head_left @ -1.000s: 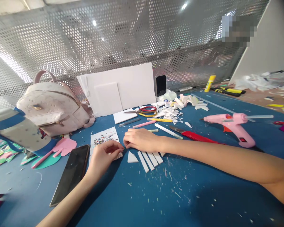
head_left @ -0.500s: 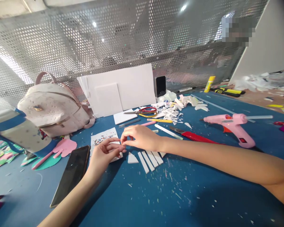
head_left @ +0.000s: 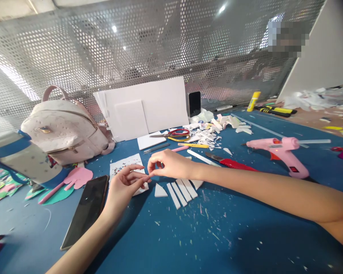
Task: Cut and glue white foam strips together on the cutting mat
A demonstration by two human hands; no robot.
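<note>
My left hand (head_left: pixel 128 182) and my right hand (head_left: pixel 168 164) meet at their fingertips above the blue table (head_left: pixel 188 239). Each hand is closed in a pinch, thumb against fingers; whatever lies between the tips is too small to make out. Behind and under my left fingers is a white sheet (head_left: pixel 133 160) strewn with tiny coloured bits. Just below my right hand lie several narrow white strips (head_left: pixel 178 195), side by side. A white triangular piece (head_left: pixel 160 190) sits to their left.
A dark phone (head_left: pixel 87 209) lies beside my left forearm. At right rests a pink glue gun (head_left: pixel 286 150), with a red-handled knife (head_left: pixel 234 164) nearer. Scissors (head_left: pixel 174 134), pens and white scraps (head_left: pixel 207 135) spread behind. A backpack (head_left: pixel 65 129) and a cup (head_left: pixel 25 160) stand at left.
My right hand has shifted slightly right and its wrist has lifted a little. My left hand stays almost where it was, fingers still pinched.
</note>
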